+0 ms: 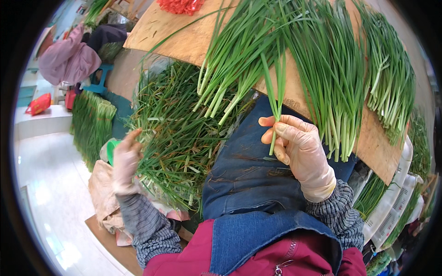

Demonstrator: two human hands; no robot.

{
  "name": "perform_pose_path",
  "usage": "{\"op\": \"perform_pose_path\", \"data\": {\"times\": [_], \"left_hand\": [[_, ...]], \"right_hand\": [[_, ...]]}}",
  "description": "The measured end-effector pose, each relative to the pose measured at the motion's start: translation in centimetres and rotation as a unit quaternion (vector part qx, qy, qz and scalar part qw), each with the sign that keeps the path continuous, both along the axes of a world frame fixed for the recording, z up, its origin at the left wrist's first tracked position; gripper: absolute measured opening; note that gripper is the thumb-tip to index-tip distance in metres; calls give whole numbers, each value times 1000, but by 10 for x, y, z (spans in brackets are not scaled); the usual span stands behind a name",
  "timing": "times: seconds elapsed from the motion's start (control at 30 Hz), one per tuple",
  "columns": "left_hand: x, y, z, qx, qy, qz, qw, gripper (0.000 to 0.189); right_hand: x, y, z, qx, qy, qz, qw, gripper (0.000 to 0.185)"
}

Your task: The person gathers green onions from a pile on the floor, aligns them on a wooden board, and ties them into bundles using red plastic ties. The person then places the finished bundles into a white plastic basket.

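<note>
My right hand (298, 148), in a thin translucent glove, pinches a garlic chive stalk (275, 103) between thumb and fingers above my lap. The pale cut end points down, and the leaves fan upward over the board's edge. Out to the left, my gloved left hand (126, 162) is blurred beside a large heap of loose chive leaves and trimmings (179, 134); whether its fingers hold anything is unclear. On a wooden board (186, 32) lie a loose spread of chives (228, 69), a thicker bunch (331, 86) and another bunch (390, 76) at the right.
Red plastic ties (181, 5) lie at the board's far edge. Tied chives (93, 124) stand at left near a blue stool (100, 77) and a person in pink (69, 58). White sacks (393, 200) with greens are at right. A denim apron (248, 186) covers my lap.
</note>
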State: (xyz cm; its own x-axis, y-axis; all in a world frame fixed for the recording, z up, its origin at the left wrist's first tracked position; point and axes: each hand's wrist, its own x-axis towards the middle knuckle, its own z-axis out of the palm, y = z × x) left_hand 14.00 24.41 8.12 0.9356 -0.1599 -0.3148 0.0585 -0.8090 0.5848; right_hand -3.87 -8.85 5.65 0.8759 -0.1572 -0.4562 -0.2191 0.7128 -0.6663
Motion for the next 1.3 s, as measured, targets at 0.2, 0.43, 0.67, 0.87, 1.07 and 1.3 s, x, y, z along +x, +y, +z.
{"op": "perform_pose_path", "data": {"times": [0.2, 0.43, 0.67, 0.87, 1.07, 1.3], "left_hand": [[-32, -94, -11, -122, -330, -217, 911, 16], [-16, -173, -23, -15, -468, -424, 775, 22], [-31, -156, 6, -224, -177, -392, 875, 9], [-39, -66, 28, -385, -38, -226, 894, 17], [-37, -76, 15, -466, 30, -132, 874, 14], [-50, -130, 0, -492, 113, -159, 849, 16]], "right_hand": [[6, 5, -4, -87, 47, -9, 995, 25], [19, 19, 3, -114, 49, -25, 992, 25], [53, 29, -13, -63, 38, -83, 994, 20], [60, 35, -22, -47, 51, -81, 994, 19], [64, 36, -24, -74, 62, -57, 994, 20], [35, 27, 10, -213, 92, -64, 971, 34]]}}
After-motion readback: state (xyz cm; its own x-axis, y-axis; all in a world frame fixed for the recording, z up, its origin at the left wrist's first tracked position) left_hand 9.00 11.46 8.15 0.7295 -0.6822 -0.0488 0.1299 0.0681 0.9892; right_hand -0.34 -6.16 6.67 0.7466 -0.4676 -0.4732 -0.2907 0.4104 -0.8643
